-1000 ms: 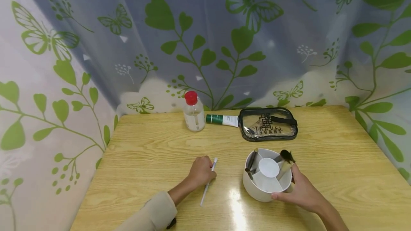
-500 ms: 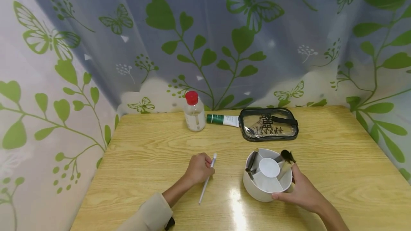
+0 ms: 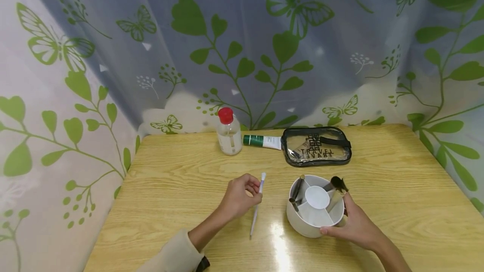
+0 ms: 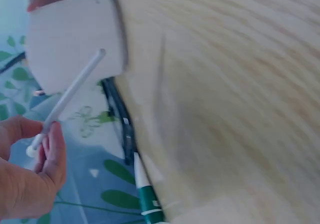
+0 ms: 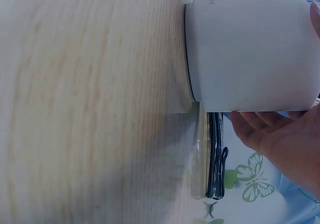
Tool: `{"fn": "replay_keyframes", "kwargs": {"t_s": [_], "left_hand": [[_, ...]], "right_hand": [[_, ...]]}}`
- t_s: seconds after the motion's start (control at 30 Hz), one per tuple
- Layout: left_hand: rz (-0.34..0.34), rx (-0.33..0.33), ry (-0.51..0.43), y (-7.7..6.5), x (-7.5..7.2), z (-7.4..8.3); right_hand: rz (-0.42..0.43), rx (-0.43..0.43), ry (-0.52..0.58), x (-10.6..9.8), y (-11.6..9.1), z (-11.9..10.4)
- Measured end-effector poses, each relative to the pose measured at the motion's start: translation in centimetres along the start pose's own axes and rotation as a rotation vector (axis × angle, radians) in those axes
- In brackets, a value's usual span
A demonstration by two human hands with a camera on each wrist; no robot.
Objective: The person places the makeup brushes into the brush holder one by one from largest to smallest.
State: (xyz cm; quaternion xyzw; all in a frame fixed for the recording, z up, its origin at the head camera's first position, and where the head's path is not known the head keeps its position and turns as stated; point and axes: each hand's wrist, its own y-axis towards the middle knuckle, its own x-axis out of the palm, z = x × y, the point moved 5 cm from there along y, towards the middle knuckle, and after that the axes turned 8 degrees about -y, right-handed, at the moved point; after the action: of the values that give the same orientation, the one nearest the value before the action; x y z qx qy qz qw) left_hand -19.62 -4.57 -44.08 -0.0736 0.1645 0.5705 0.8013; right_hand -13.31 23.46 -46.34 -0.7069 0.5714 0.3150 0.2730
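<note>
My left hand (image 3: 240, 196) pinches a slim white makeup brush (image 3: 254, 221) between thumb and fingers, its pale tip pointing up and away. In the left wrist view the handle of this brush (image 4: 75, 87) slants out from the fingertips. To the right stands a round white brush holder (image 3: 304, 223), divided into compartments around a central disc. My right hand (image 3: 357, 228) grips its right side, thumb at the front. Several brushes lean inside, among them one with a dark fluffy head (image 3: 335, 183). In the right wrist view, fingers of the right hand (image 5: 285, 139) lie along the holder's wall.
A red-capped clear bottle (image 3: 229, 135), a green and white tube (image 3: 262, 141) and a clear black-edged travel pouch (image 3: 321, 148) line the back of the wooden table (image 3: 170, 179). Behind them hangs a leaf-patterned curtain (image 3: 242, 53).
My left hand first shifts slightly up and left, then right, carrying the brush nearer the holder. Its fingers have loosened into a fingertip pinch. The right hand and holder stay in place.
</note>
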Motion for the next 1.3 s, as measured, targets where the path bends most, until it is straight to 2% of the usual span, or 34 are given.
{"fn": "replay_keyframes", "kwargs": {"t_s": [0.27, 0.37, 0.53, 0.63, 0.87, 1.0, 1.13, 1.3], "left_hand": [[0.018, 0.062, -0.319, -0.9, 0.9, 3.2], [0.044, 0.118, -0.410, -1.3, 1.3, 4.1], [0.098, 0.242, -0.491, -2.0, 1.9, 5.2], [0.123, 0.328, -0.511, -2.4, 2.3, 5.6], [0.140, 0.432, -0.566, -2.8, 3.2, 6.5], [0.147, 0.503, -0.553, -3.1, 3.6, 6.9], [0.151, 0.541, -0.534, -3.2, 3.8, 7.0], [0.158, 0.588, -0.452, -3.6, 4.3, 6.8]], "right_hand": [[0.003, 0.003, -0.004, 0.1, 0.0, 0.3], [0.006, 0.000, -0.010, 0.1, 0.1, 0.3], [0.006, -0.010, -0.010, 0.0, 0.1, 0.1], [0.011, -0.011, -0.016, 0.0, 0.1, 0.1], [0.026, -0.014, -0.035, 0.0, 0.2, 0.2], [0.019, -0.024, -0.014, -0.1, 0.2, 0.1], [0.014, -0.025, -0.005, -0.1, 0.2, 0.1], [0.028, -0.029, -0.017, -0.1, 0.1, 0.1]]}}
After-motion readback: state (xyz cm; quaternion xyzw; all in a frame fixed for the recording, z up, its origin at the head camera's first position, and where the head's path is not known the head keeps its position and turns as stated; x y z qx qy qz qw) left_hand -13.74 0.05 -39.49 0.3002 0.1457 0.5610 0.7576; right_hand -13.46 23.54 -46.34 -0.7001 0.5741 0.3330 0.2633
